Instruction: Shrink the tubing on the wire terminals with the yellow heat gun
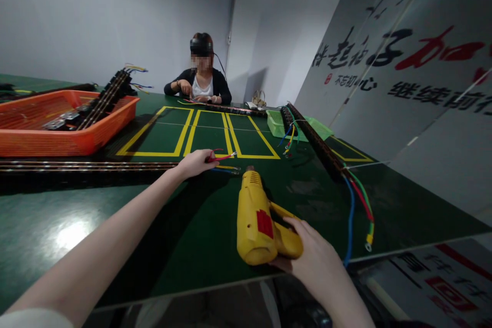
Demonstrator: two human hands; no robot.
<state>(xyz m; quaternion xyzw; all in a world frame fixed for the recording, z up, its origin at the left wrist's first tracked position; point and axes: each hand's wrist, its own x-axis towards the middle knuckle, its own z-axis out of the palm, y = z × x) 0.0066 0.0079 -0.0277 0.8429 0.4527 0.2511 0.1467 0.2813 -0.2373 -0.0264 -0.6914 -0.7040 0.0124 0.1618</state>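
My right hand (307, 251) is wrapped round the handle of a yellow heat gun (251, 220), whose nozzle points away from me, near the wire ends. My left hand (195, 163) is closed on a red wire (225, 157) with a metal terminal at its tip. Just below that hand, yellow and blue wires (226, 169) with terminals stick out. They come from the end of a long dark cable bundle (96, 168) lying across the table to the left. My left fingertips are partly hidden.
An orange basket (46, 142) with dark cable assemblies stands at the left. A green basket (274, 125) and another dark harness (319, 143) with coloured wires (363, 195) lie at the right. Yellow tape rectangles (211, 155) mark the green table. Across it sits a person (202, 82) handling wires.
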